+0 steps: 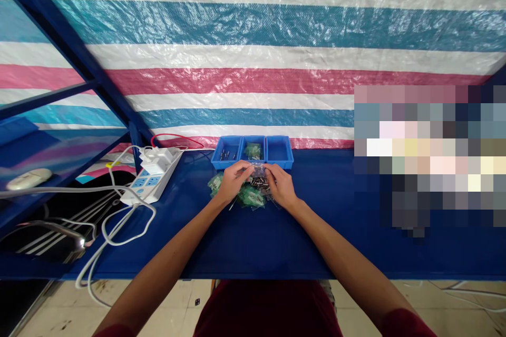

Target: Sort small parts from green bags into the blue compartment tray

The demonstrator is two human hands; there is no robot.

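My left hand [234,181] and my right hand [281,185] pinch a small clear plastic bag [258,169] between them, just in front of the blue bins. What the bag contains is too small to make out. Below it on the table lies a heap of small metal parts [260,183], partly covered by my hands. Green-tinted plastic bags [251,196] lie at the front of the heap, and another green bag [215,182] sits beside my left hand. The left blue bin [215,159] holds several thin metal pieces; green bags lie in the middle blue bin [253,139].
The right blue bin [279,157] adjoins the others on the blue table [253,253]. At left stands a white power strip [154,184] with plugged-in adapters and looping white cables [108,237]. A striped tarp [253,55] hangs behind. The right side is pixelated.
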